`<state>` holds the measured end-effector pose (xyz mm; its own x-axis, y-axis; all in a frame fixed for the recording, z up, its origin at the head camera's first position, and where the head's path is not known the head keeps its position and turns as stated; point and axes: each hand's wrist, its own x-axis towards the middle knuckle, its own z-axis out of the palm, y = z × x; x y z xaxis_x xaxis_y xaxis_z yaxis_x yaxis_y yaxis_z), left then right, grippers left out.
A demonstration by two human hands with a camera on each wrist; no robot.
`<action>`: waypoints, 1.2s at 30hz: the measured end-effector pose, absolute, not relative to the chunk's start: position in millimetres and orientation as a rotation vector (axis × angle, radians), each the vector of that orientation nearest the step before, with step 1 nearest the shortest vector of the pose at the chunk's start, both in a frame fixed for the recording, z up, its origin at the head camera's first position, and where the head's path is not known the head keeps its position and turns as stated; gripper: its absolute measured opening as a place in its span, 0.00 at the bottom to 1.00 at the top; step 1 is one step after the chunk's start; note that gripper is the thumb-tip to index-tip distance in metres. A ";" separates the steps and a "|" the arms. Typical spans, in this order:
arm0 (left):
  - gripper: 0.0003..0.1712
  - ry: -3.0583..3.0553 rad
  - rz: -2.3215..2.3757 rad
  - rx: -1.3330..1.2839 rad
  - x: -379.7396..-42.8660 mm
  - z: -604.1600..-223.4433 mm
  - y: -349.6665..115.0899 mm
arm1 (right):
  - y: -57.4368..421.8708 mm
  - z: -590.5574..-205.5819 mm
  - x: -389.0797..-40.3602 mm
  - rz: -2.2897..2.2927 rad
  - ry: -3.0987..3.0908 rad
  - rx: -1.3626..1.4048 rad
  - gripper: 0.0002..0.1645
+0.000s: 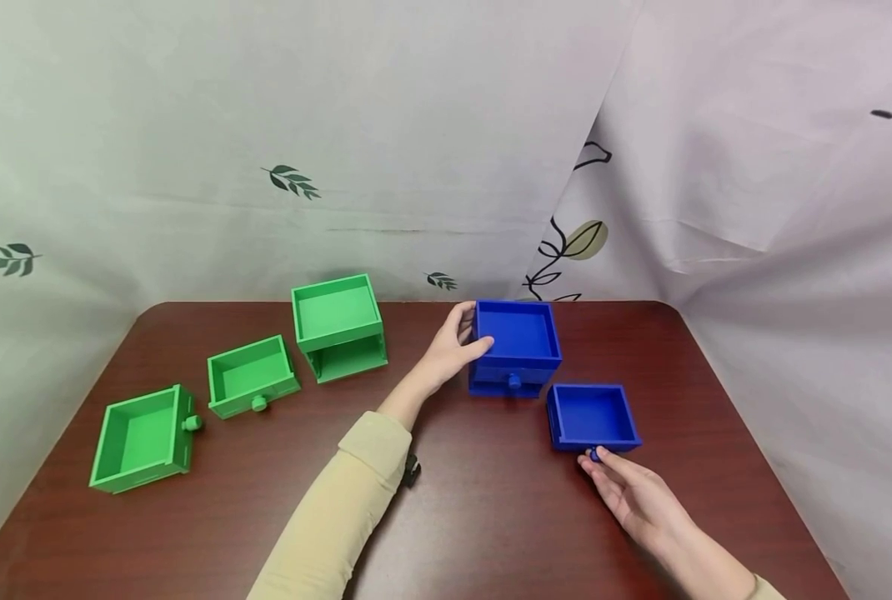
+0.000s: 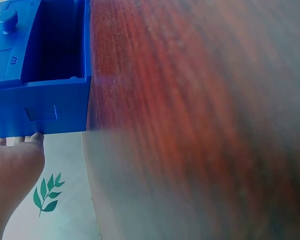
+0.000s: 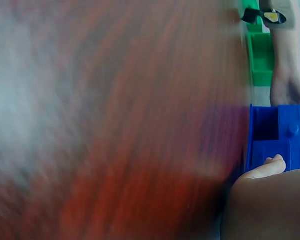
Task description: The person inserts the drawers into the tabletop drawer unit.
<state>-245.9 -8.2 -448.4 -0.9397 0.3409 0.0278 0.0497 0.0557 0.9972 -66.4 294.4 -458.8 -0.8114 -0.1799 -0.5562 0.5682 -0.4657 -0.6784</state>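
A small blue drawer cabinet (image 1: pixel 517 329) stands toward the back of the table, right of centre. Its upper slot holds a drawer with a round knob (image 2: pixel 8 21); the lower slot (image 2: pixel 60 40) is a bare opening. My left hand (image 1: pixel 449 350) grips the cabinet's left side, thumb over the top front edge, fingertips partly hidden. To the right and nearer me, a separate blue drawer (image 1: pixel 592 417) faces me. Thumb and fingers of my right hand (image 1: pixel 644 500) pinch the knob (image 1: pixel 594 454) on that drawer's front.
Left of the blue cabinet stands a green cabinet (image 1: pixel 337 321) with an open slot beneath its tray top. Two green drawers lie farther left, one smaller (image 1: pixel 251 375) and one at the far left (image 1: pixel 138 437). Pale cloth (image 1: pixel 416 125) hangs behind the brown table (image 1: pixel 476 517).
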 end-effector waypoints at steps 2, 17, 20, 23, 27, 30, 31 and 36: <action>0.44 2.112 1.981 0.401 -245.7 -448.2 -7.7 | 292.8 -459.0 -64.3 -2.284 1.260 0.598 0.19; 0.44 2.101 1.991 0.395 -244.2 -447.9 -7.8 | 275.3 -457.0 -56.8 -2.257 1.215 0.567 0.18; 0.43 2.105 1.992 0.389 -243.7 -447.7 -7.6 | 270.8 -456.8 -57.0 -2.254 1.214 0.560 0.17; 0.43 2.108 1.996 0.393 -243.6 -447.8 -7.1 | 265.4 -455.8 -57.6 -2.251 1.209 0.556 0.16; 0.43 2.107 2.005 0.401 -243.9 -448.3 -6.6 | 257.0 -455.0 -58.7 -2.247 1.196 0.566 0.16; 0.43 2.107 2.007 0.402 -244.3 -448.3 -6.4 | 249.7 -455.5 -59.4 -2.242 1.192 0.571 0.16; 0.43 2.108 2.009 0.403 -244.5 -448.6 -6.5 | 247.2 -455.8 -59.6 -2.241 1.190 0.570 0.16; 0.43 2.108 2.011 0.407 -244.9 -448.6 -6.3 | 234.2 -457.6 -61.0 -2.245 1.182 0.553 0.16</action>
<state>-244.9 -6.3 -448.6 -0.9422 0.3321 0.0446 0.0603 0.0371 0.9975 -61.0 234.2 -457.6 -0.7710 -0.2683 -0.5776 0.6280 -0.4706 -0.6197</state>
